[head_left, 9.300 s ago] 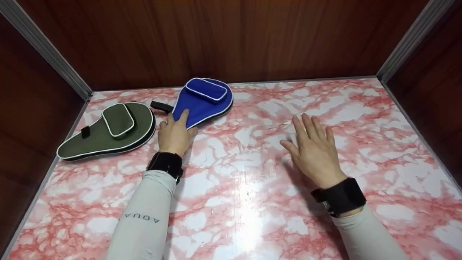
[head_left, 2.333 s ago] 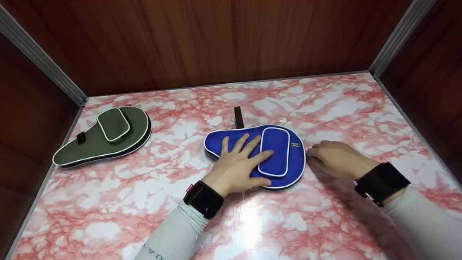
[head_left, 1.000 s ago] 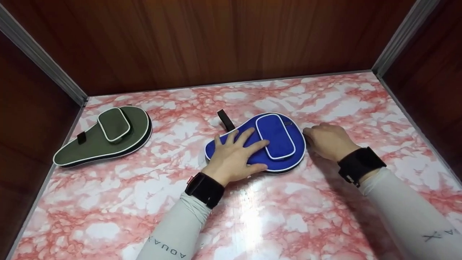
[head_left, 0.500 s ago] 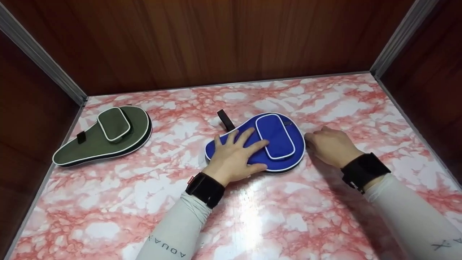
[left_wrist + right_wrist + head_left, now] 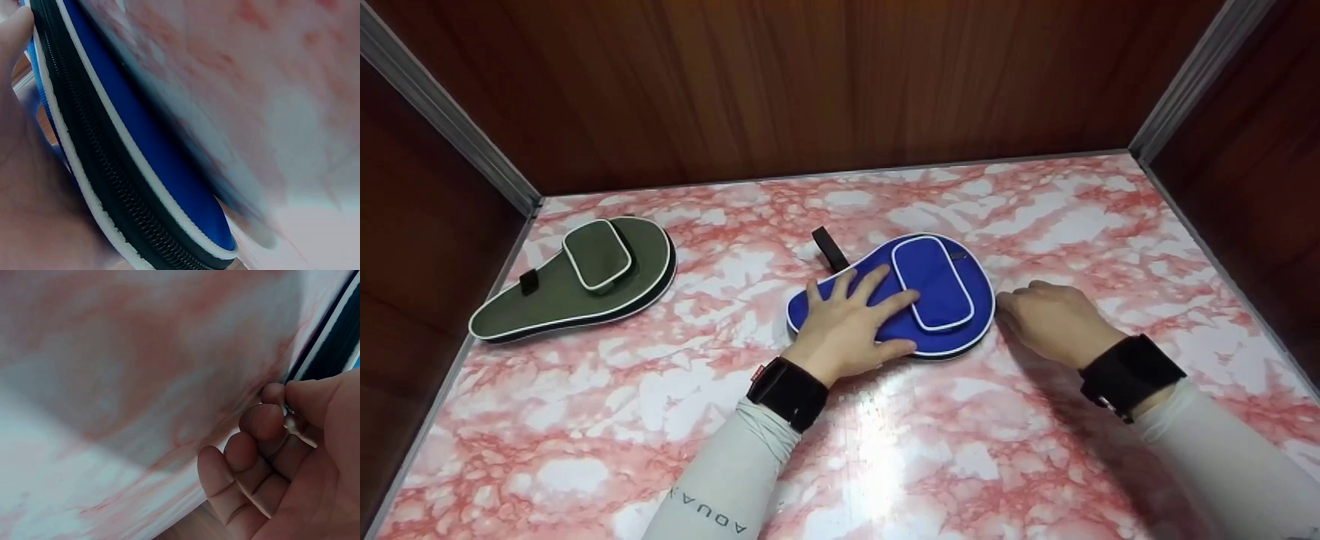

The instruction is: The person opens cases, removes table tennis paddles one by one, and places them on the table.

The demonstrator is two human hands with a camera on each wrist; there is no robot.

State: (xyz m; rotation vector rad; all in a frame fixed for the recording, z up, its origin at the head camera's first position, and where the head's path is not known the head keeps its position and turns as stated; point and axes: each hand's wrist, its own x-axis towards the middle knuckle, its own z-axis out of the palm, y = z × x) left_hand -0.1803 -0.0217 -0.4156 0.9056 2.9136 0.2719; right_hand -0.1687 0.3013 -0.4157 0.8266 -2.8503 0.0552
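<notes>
The blue case (image 5: 936, 291) lies flat near the middle of the table (image 5: 585, 420). I see the left hand (image 5: 844, 330) spread on it; the right hand (image 5: 1054, 321) pinches, I judge, the zipper pull (image 5: 289, 422). Insufficient left-hand pressure could permit sliding.

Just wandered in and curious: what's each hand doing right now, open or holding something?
Left hand: open, spread on the blue case.
Right hand: closed, pinching what seems a zipper pull at the case's edge.

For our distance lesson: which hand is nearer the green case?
Left. The left hand lies right of the green case; the right hand is farther right.
</notes>
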